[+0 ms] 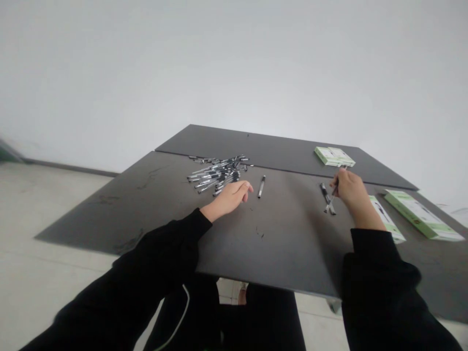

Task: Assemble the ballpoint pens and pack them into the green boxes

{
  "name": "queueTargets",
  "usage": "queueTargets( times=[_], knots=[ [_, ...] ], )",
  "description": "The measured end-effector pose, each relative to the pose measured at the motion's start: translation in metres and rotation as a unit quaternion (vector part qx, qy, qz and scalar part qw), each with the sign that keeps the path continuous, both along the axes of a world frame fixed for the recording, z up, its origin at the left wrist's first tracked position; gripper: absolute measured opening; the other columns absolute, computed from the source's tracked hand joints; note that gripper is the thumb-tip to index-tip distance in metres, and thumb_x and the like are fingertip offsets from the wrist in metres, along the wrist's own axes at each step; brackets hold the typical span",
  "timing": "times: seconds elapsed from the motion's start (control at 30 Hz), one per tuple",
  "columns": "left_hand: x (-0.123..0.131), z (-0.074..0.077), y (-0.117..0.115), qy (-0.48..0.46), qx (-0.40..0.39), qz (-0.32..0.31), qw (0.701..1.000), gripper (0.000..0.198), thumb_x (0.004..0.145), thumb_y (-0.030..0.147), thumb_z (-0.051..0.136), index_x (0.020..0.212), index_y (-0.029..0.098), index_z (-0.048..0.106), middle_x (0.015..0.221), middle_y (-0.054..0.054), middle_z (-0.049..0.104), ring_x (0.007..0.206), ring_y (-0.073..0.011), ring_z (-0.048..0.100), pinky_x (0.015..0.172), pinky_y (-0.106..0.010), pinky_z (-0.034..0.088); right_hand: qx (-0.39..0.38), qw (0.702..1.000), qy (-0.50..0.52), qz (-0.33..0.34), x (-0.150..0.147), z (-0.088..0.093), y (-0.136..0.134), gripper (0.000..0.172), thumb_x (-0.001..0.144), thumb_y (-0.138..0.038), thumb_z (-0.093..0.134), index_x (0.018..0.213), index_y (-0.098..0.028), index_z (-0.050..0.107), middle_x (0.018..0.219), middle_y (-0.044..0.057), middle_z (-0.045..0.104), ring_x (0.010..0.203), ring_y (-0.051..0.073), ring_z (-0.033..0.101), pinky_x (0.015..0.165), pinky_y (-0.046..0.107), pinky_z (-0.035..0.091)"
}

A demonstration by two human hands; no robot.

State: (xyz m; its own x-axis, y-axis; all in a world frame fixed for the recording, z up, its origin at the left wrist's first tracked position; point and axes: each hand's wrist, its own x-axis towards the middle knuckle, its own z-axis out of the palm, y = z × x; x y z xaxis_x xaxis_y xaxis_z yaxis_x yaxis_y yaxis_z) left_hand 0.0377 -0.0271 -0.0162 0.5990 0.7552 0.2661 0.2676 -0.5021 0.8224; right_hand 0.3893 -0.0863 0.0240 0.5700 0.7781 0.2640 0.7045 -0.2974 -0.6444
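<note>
My right hand (pixel 349 187) pinches a pen (pixel 330 201), slanted with its lower end toward me. Below and behind it another pen (pixel 323 191) lies on the dark table (pixel 285 243), crossing it in view. My left hand (pixel 234 196) hovers at the near right edge of a heap of clear pens with black parts (pixel 212 176). Its fingers are loosely bent and slightly apart, with nothing visible in them; the palm is hidden. A single pen (pixel 262 186) lies on the table just right of this hand.
Green-and-white boxes lie on the right: a box (pixel 424 217) near the edge, another box (pixel 387 222) partly behind my right forearm, and boxes (pixel 334 156) at the back. A seam crosses the table. Behind stands a white wall (pixel 234 63).
</note>
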Motion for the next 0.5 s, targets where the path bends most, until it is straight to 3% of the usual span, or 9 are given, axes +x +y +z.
queueTargets(
  times=[0.13,0.27,0.4,0.5],
  knots=[
    [0.003,0.002,-0.007,0.065,0.048,-0.036,0.996,0.035,0.097,0.031,0.033,0.082,0.019,0.063,0.063,0.001,0.058,0.062,-0.0147,0.054,0.066,-0.027,0.037,-0.131,0.98,-0.142,-0.05,0.007,-0.017,0.007,0.049,0.096,-0.044,0.033,0.098,-0.011,0.068,0.105,0.029,0.069,0.106,0.04,0.064,0.087,0.048,0.046],
    [0.005,0.001,-0.013,0.141,0.133,-0.043,0.98,0.036,0.096,0.032,0.037,0.073,0.02,0.062,0.067,-0.003,0.061,0.065,-0.017,0.054,0.064,-0.028,0.031,-0.215,0.956,-0.19,-0.057,-0.003,-0.035,0.015,0.047,0.093,-0.043,0.042,0.111,-0.009,0.068,0.111,0.03,0.069,0.108,0.043,0.065,0.083,0.05,0.049],
    [0.004,0.0,-0.009,0.166,0.173,0.019,0.971,0.039,0.097,0.034,0.036,0.069,0.02,0.059,0.065,-0.004,0.059,0.061,-0.0175,0.049,0.06,-0.03,0.024,-0.249,0.942,-0.217,-0.06,-0.008,-0.042,0.018,0.045,0.092,-0.042,0.044,0.115,-0.011,0.068,0.114,0.027,0.069,0.109,0.042,0.066,0.082,0.05,0.051],
    [0.002,0.002,-0.005,0.17,0.168,0.097,0.966,0.04,0.097,0.034,0.036,0.068,0.02,0.059,0.065,-0.005,0.059,0.059,-0.0177,0.048,0.059,-0.03,0.021,-0.228,0.944,-0.226,-0.076,-0.013,-0.037,0.015,0.048,0.093,-0.044,0.045,0.121,-0.01,0.064,0.116,0.027,0.068,0.11,0.042,0.065,0.084,0.051,0.051]
  ],
)
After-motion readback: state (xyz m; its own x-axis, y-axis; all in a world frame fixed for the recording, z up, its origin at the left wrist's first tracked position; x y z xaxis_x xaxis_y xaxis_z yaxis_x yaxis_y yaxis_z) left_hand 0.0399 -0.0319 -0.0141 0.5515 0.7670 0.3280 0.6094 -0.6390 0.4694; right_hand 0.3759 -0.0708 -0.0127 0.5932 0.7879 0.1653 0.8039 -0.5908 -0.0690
